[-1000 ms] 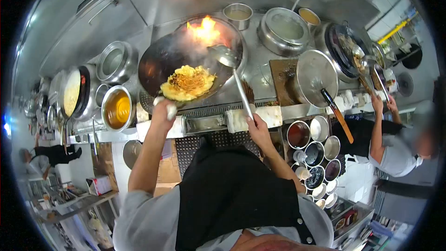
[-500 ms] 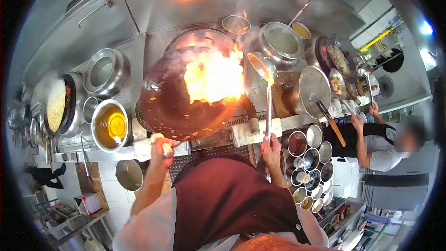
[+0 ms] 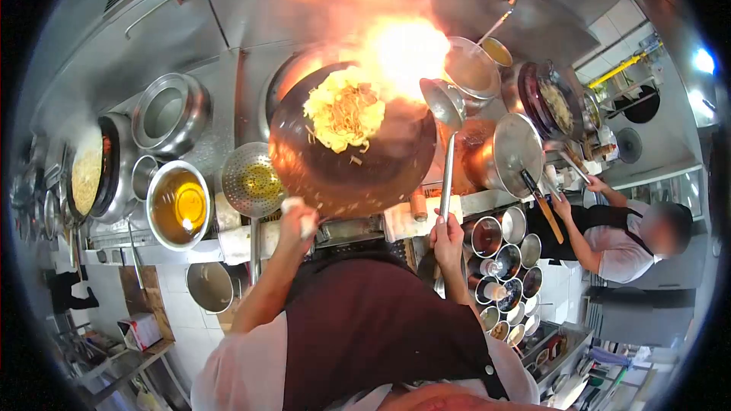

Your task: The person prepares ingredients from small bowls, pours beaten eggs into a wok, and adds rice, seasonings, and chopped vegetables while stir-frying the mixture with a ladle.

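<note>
Wok (image 3: pixel 350 175) lies just forward-right of our left hand (image 3: pixel 298 230), the nearer one, fingers clenched on white cloth (image 3: pixel 308 225) at its rim; our right hand (image 3: pixel 447 236) grips the ladle (image 3: pixel 448 175), long axis pointing forward.

Cannot see the grip of the left hand (image 3: pixel 293 231) on the wok (image 3: pixel 358 175), hidden under pale cloth (image 3: pixel 308 224). Cannot trace the wok's upper right rim, lost in the glare of the flame (image 3: pixel 403 49). Within the right hand (image 3: pixel 447 236), cannot see part of the ladle (image 3: pixel 449 110). At lower right, cannot identify the contents of several small pots (image 3: pixel 514 289), too small. At right, cannot make out a co-worker's (image 3: pixel 623 240) blurred head.
</note>
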Available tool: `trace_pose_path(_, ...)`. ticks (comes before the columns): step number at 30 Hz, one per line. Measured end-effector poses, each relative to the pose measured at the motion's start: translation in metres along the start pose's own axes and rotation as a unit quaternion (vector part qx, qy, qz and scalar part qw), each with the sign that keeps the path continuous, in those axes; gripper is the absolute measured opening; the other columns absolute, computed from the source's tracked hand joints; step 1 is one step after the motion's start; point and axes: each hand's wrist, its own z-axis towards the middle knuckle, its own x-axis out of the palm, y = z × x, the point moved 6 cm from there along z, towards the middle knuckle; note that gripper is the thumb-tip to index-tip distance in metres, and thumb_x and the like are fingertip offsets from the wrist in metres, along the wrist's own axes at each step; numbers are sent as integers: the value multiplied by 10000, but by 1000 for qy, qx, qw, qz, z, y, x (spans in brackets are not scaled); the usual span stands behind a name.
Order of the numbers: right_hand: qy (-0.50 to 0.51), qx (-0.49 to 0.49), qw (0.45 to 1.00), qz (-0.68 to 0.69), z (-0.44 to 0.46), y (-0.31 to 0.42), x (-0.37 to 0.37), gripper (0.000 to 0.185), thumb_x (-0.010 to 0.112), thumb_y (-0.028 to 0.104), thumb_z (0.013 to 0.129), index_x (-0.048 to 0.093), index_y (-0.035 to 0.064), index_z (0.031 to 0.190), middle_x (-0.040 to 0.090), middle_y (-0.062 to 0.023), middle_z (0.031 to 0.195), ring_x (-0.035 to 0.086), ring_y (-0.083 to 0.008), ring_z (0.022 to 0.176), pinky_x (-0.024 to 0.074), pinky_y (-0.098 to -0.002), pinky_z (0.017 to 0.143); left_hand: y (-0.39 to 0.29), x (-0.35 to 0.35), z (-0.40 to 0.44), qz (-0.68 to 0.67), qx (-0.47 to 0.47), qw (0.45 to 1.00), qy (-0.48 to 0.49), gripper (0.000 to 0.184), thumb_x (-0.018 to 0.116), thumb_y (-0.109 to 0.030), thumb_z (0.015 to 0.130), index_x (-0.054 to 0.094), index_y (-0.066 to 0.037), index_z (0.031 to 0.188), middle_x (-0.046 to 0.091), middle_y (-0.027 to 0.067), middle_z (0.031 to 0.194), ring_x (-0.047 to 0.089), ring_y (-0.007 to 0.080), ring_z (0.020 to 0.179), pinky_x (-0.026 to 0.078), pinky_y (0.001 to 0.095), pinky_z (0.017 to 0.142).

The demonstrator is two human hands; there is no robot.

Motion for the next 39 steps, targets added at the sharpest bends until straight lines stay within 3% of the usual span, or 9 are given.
trace_pose_path(4,-1,7,1000,-23,-6,-9,-27,335,507,270,1079,583,11,1278,467,48,631,404,-43,520,331,-214,469,-31,-40,-67,18,-57,998,-35,99,575,-125,832,562,-66,753,564,79,623,498,167,411,418,292,360)
trace_pose_path(12,34,-28,997,-68,-3,-30,-27,367,595,219,1029,570,3,1325,491,39,663,461,-65,545,387,-249,501,-65,75,5,134,28,987,-85,112,690,-100,831,635,-62,921,649,67,807,636,199,665,477,332,536)
trace_pose_path(19,10,-195,841,-504,-15,-18,-5,632,677,149,867,505,166,1476,655,-191,854,656,-420,750,519,-522,643,-20,75,86,87,50,994,44,66,653,-159,879,615,-106,870,602,37,722,588,171,546,425,337,450)
trace_pose_path(23,48,-204,861,-463,-17,-34,0,647,690,172,875,491,91,1485,674,-211,865,660,-405,762,523,-486,686,-27,93,62,42,44,998,24,91,646,-155,902,558,-148,878,579,11,710,556,156,477,357,318,354)
trace_pose_path(26,67,-33,905,-420,-23,-43,1,626,717,266,910,514,44,1459,586,-114,699,540,-191,609,456,-374,578,-25,70,76,102,-16,994,15,262,682,-411,941,651,-150,951,638,5,777,583,165,640,453,360,565)
trace_pose_path(29,46,-39,921,-386,-16,-55,-4,509,714,301,921,614,3,1321,600,-145,711,571,-209,639,483,-402,629,-38,46,39,80,-73,994,27,442,705,-496,914,670,-101,1110,684,30,873,637,199,728,504,371,636)
trace_pose_path(32,26,-80,937,-338,-5,-70,-16,339,717,233,927,655,-22,1140,615,-83,731,558,-166,648,483,-356,624,-81,-24,-35,389,105,909,-106,894,806,-548,797,514,34,1410,655,202,1267,668,305,1085,531,439,921)
trace_pose_path(35,45,51,992,-104,1,-38,4,241,639,170,981,584,24,1166,552,-19,658,492,-75,516,392,-249,450,-88,-138,-93,585,276,698,-307,611,797,-366,817,639,62,1222,677,262,1194,663,383,1102,508,445,955)
trace_pose_path(39,5,-68,993,-99,78,48,12,288,626,143,972,567,38,1234,551,11,676,500,-80,500,402,-263,441,-52,-217,-100,390,-7,913,-121,466,759,-251,872,658,-14,1261,696,122,1199,676,267,1043,527,408,921)
